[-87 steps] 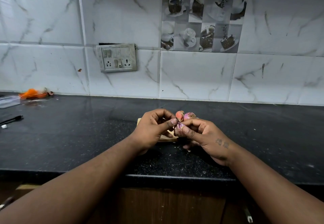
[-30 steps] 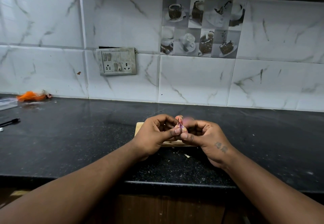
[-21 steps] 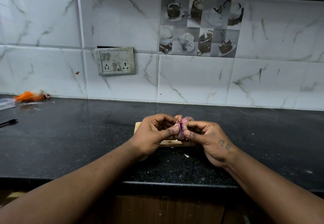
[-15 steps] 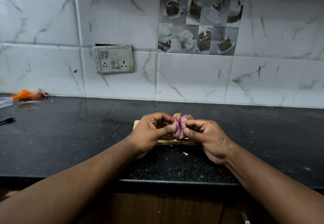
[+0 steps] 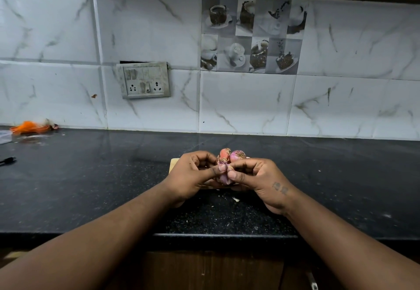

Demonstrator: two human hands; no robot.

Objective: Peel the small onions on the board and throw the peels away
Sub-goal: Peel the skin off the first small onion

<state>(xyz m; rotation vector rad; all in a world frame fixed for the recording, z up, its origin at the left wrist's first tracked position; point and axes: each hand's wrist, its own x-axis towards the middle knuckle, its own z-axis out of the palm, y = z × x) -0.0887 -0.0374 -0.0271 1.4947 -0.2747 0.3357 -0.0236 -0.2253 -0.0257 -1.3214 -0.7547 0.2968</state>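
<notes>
The dark speckled tabletop (image 5: 91,187) lies nearest me, with a few pale scraps of peel (image 5: 235,199) on it just in front of the hands. Above them the left hand (image 5: 193,174) and right hand (image 5: 256,176) meet thumb to thumb. Each grip is curled tight, and together they pinch one small onion (image 5: 223,177). A purple strip of skin shows at the thumbs, so I'd say the skin is partly worked loose but not off.

The hands hang just over the wooden board (image 5: 173,163), of which only a corner and a sliver of edge show. Just behind the fingertips are two more onions (image 5: 237,154), side by side, both apparently in their papery skins. I cannot tell whether they rest on the board, or whether others lie hidden under the hands.

As I read it, the task is at an early stage. One onion is in mid-peel, at least two look untouched, and the scraps are not yet gathered and thrown out. No bin is in sight.

Farther left on the tabletop lie a black pen (image 5: 8,160) and, against the wall, something orange (image 5: 29,126). On the marbled tiles are a switch panel (image 5: 144,80) and a tile printed with cups (image 5: 252,33).
</notes>
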